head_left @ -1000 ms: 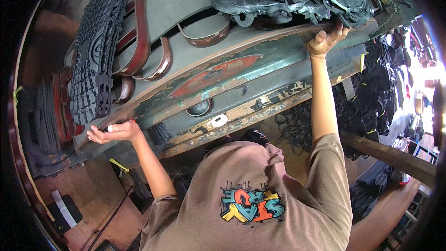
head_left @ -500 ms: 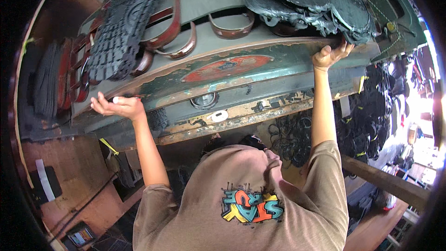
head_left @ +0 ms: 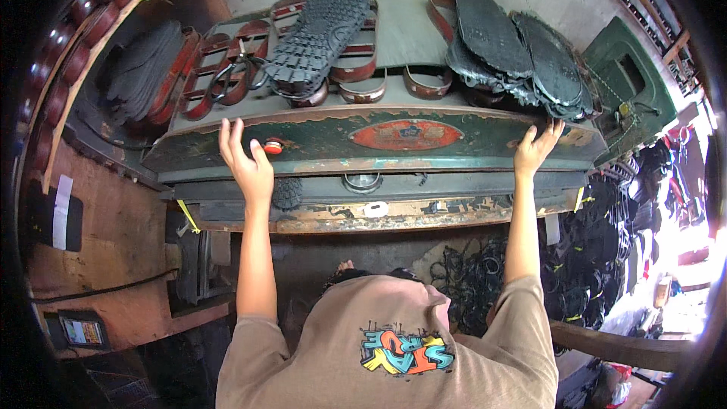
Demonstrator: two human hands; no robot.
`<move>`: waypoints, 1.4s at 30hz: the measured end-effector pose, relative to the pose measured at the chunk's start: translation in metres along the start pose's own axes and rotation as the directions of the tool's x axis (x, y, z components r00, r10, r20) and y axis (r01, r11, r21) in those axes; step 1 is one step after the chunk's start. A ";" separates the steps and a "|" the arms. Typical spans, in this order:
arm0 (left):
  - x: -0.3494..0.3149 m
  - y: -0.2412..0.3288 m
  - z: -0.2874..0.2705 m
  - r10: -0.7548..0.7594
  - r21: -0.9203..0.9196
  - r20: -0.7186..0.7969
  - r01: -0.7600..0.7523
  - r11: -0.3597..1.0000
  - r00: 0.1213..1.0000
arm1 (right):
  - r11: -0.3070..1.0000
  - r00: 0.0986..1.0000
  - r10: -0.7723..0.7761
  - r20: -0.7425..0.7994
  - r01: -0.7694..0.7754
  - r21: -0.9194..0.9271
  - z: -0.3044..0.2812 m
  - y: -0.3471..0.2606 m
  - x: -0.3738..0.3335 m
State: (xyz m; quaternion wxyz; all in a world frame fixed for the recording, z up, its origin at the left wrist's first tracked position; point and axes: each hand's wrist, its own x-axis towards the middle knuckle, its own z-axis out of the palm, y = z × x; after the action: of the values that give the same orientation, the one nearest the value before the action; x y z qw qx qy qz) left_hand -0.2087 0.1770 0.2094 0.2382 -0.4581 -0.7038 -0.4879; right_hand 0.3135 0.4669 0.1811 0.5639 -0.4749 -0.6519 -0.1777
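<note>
My left hand [head_left: 248, 170] is held up, fingers spread and holding nothing, in front of the left part of a worn green panel [head_left: 318, 132]. Close beside its thumb is a small red round knob [head_left: 273, 148] on the panel. Fingers stretched upward, my right hand [head_left: 535, 153] meets the panel's upper right edge, just below a stack of rough black rubber soles [head_left: 562, 76]; it too grips nothing visible. Whether the left fingertips touch the panel I cannot tell. A red oval emblem [head_left: 407, 135] sits on the panel between my hands.
On the grey top lie a treaded black sole [head_left: 314, 42], brown straps [head_left: 363, 91] and black-handled scissors [head_left: 236, 79]. Below the panel is an open ledge with a round metal-rimmed piece [head_left: 362, 182] and a small white object [head_left: 375, 209]. Black strap bundles [head_left: 598, 235] hang at right.
The view has levelled out and more of the top shows. My left hand has turned, its fingers going from pointing left to pointing up. My right hand stays by the panel's right edge.
</note>
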 end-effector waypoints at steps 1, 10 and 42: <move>-0.015 0.003 -0.008 -0.091 -0.231 0.014 0.092 0.969 0.996 | 0.998 0.997 0.061 0.054 -0.061 0.004 -0.012 -0.011 -0.005; -0.196 -0.008 -0.060 0.176 -0.243 0.647 -0.019 0.970 0.742 | 0.892 0.546 0.009 0.838 -0.384 0.241 -0.120 -0.187 -0.234; -0.247 0.006 -0.046 -0.182 0.190 0.759 0.055 0.980 0.625 | 0.997 0.354 0.023 0.935 0.059 -0.047 -0.123 -0.197 -0.263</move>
State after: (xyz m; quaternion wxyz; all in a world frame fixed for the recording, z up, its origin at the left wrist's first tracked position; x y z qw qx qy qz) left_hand -0.0932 0.0342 0.0383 -0.0853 -0.5561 -0.8007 -0.2058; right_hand 0.1991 0.1670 0.0406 0.0741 -0.5046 -0.8550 0.0942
